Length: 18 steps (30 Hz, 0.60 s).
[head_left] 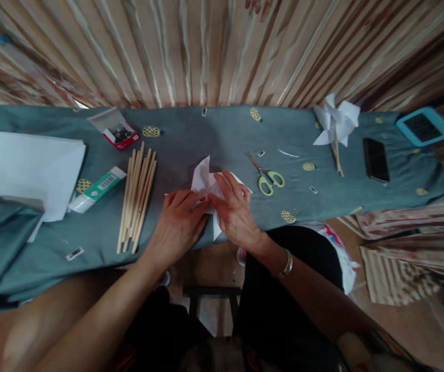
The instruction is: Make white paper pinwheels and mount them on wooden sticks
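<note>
A white paper pinwheel [201, 175] lies on the cloth-covered table in front of me, its pointed blades showing around my fingers. My left hand [181, 217] closes on its near left part, thumb and fingertips meeting close to the middle. From the other side my right hand [237, 212] presses the paper, thumb at the centre and fingers bent over the right blade. What lies under the fingertips at the centre is hidden. To the right of my hands rest scissors [266, 178] with green handles. A bundle of wooden sticks [136, 196] lies to the left.
White paper sheets [28, 165] are stacked far left, near a green-and-white box [97, 191]. An opened red box [123, 135] holds small dark metal pieces. Finished-looking pinwheels [338, 121] on sticks, a phone [376, 160] and a blue-framed tablet [423, 126] lie right.
</note>
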Each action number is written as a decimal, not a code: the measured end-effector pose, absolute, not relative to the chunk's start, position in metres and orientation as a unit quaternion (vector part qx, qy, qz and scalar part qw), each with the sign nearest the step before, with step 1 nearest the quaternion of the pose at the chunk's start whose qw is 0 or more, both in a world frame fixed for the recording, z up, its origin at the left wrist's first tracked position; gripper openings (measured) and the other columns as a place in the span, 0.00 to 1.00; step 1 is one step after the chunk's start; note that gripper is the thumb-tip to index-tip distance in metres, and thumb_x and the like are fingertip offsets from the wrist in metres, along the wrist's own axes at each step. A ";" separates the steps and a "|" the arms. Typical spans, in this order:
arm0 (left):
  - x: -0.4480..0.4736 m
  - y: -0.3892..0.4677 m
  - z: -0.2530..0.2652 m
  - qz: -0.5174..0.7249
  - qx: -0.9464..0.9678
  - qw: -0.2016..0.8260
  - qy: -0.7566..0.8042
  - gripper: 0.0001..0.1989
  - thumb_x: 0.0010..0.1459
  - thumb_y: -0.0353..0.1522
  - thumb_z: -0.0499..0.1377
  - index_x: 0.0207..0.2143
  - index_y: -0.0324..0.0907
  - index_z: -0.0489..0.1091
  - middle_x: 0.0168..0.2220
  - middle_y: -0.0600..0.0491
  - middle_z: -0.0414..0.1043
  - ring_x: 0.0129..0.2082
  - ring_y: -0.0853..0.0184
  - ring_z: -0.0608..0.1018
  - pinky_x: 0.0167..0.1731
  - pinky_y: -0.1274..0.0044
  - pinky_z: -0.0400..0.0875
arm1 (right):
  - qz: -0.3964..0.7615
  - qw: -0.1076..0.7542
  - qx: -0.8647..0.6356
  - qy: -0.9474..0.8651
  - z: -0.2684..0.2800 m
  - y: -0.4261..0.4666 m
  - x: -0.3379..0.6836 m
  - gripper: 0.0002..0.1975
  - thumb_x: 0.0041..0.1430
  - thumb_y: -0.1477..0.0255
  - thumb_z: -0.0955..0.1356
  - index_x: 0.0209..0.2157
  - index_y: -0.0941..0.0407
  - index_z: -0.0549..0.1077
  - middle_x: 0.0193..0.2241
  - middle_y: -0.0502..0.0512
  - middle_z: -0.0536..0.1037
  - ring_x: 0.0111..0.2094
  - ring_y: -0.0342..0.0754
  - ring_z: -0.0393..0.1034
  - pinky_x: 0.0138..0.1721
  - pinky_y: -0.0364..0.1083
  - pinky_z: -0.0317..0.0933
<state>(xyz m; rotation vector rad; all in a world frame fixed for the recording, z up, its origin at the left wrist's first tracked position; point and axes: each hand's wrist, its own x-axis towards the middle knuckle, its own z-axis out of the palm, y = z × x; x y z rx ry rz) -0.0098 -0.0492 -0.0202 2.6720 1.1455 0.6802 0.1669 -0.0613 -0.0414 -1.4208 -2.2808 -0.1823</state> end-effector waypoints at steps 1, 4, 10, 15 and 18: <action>-0.010 -0.049 -0.021 0.228 0.891 0.083 0.384 0.12 0.61 0.27 0.55 0.45 0.41 0.74 0.46 0.45 0.77 0.46 0.54 0.74 0.45 0.60 0.69 | -0.071 0.218 -0.513 -0.828 -0.042 -0.061 0.167 0.14 0.69 0.76 0.59 0.43 0.58 0.76 0.61 0.65 0.67 0.67 0.58 0.51 0.58 0.57 0.55; -0.010 -0.048 -0.023 0.226 0.889 0.097 0.386 0.13 0.61 0.27 0.56 0.46 0.41 0.75 0.46 0.45 0.77 0.46 0.53 0.73 0.46 0.59 0.69 | -0.066 0.201 -0.509 -0.834 -0.042 -0.062 0.168 0.14 0.68 0.76 0.60 0.45 0.59 0.75 0.61 0.64 0.67 0.67 0.59 0.49 0.60 0.58 0.52; -0.011 -0.047 -0.025 0.225 0.889 0.102 0.386 0.11 0.61 0.27 0.56 0.45 0.38 0.75 0.47 0.46 0.78 0.46 0.53 0.74 0.47 0.58 0.68 | -0.036 0.197 -0.521 -0.830 -0.050 -0.068 0.171 0.16 0.66 0.78 0.60 0.51 0.56 0.74 0.58 0.63 0.70 0.67 0.57 0.51 0.62 0.58 0.51; -0.009 -0.049 -0.025 0.248 0.891 0.077 0.372 0.11 0.64 0.27 0.55 0.45 0.37 0.74 0.46 0.46 0.79 0.46 0.56 0.75 0.47 0.62 0.67 | -0.039 0.221 -0.536 -0.814 -0.052 -0.071 0.171 0.16 0.67 0.77 0.61 0.52 0.56 0.74 0.59 0.63 0.68 0.66 0.57 0.53 0.60 0.57 0.52; -0.008 -0.049 -0.026 0.256 0.892 0.064 0.367 0.11 0.65 0.27 0.54 0.46 0.38 0.74 0.45 0.47 0.79 0.46 0.57 0.75 0.48 0.62 0.66 | -0.008 0.211 -0.545 -0.811 -0.048 -0.068 0.170 0.16 0.67 0.77 0.61 0.50 0.55 0.74 0.61 0.62 0.66 0.67 0.56 0.50 0.60 0.57 0.52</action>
